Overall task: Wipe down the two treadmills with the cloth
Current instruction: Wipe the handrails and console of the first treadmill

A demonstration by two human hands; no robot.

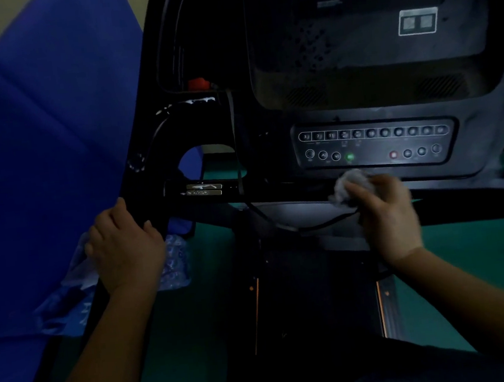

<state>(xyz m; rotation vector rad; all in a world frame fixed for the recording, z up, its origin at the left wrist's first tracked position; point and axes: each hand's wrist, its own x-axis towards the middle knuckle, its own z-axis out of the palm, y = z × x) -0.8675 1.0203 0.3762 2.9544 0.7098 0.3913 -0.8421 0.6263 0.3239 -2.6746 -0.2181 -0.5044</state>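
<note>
Treadmill: large black treadmill [355, 64], its console ahead of and above both hands; dark belt deck [314, 293] with orange edge lines below and between the forearms.
Blue panel: big blue padded panel [37, 145] outboard of the left hand, rising beside the left handrail.
Floor: green floor [469, 261] under the right wrist and beyond.
Button panel: rounded strip of round keys [375, 146], one lit green, one red, just above the right-hand grip.
Left hand: left hand [126, 247] wrapped over the black left handrail [140, 202], fingers curled round it, thumb on the inner side.
Right hand: right hand [386, 211], blurred, fingers closed on the cloth.
Cloth: small crumpled pale grey cloth [345, 185] bunched at the right fingertips, touching the console's lower edge just under the button panel.
Safety cord: thin black cord [235, 149] hanging from a red clip [197, 83], looping down to just beneath the right-hand grip.
</note>
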